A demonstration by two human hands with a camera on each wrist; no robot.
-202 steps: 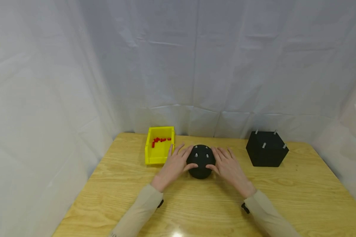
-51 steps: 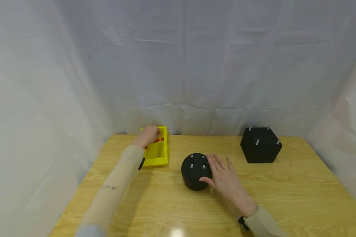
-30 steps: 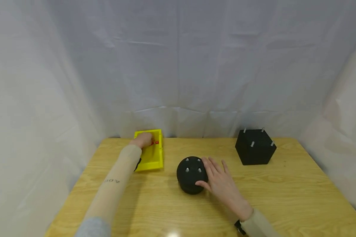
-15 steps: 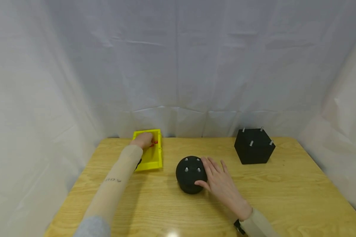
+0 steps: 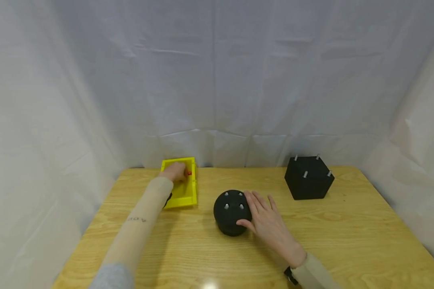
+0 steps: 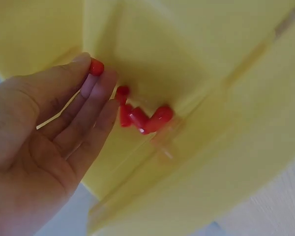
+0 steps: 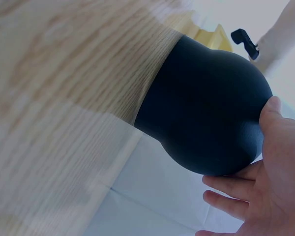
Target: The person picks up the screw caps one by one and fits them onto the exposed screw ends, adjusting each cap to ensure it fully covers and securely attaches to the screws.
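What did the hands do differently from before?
The left hand left the round black block and reached into the yellow bin, where its fingertips now pinch a small red piece above the other red pieces. The right hand stayed resting against the round block's side. The black cube with its metal pins stayed at the table's far right.

We saw even, diffuse light in the head view, bright off the white drape (image 5: 217, 80), with one small glare spot at the bottom centre of the table (image 5: 209, 285). Shadows lay soft and faint. The frame edges bowed slightly. The left wrist view was overexposed, its lower right blurred. The right wrist view showed smeared wood grain at left.
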